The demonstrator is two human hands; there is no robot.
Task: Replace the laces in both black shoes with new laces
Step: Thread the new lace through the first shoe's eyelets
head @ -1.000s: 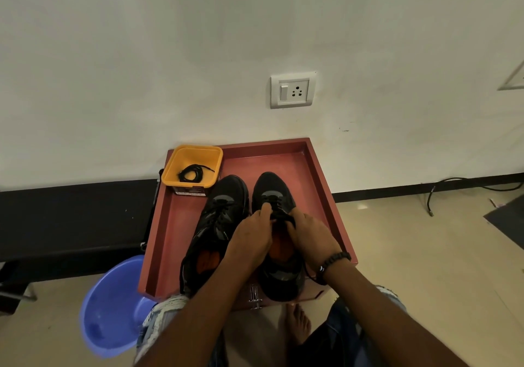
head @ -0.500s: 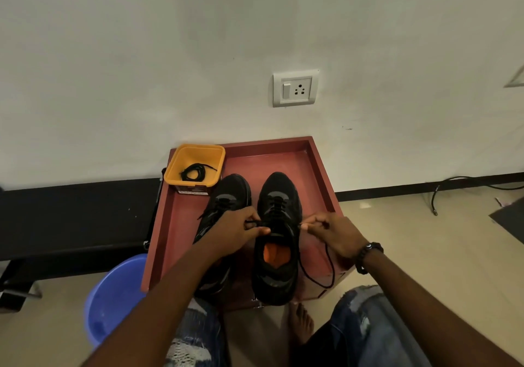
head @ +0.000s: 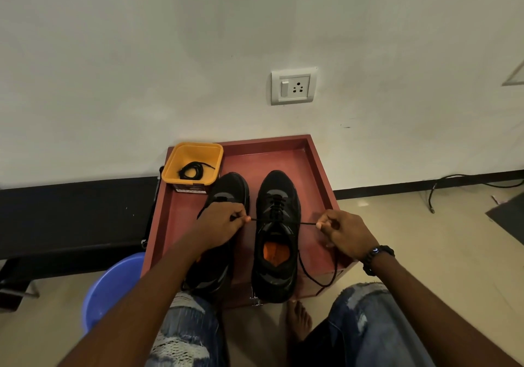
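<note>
Against a white wall, the red tray [head: 317, 174] holds both black shoes. On the right shoe [head: 276, 236], left hand [head: 219, 226] and right hand [head: 347, 232] pinch the lace [head: 305, 223] taut sideways; uneven pulling could slip one end from its eyelet.

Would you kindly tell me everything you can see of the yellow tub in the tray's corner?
The yellow tub is a small, square, open-topped container that looks like plastic, with rounded corners and a dark label low on its near side. It stands upright in the far left corner of the red tray, close to the wall. A coiled black lace lies on its bottom. Neither hand touches it.
</note>
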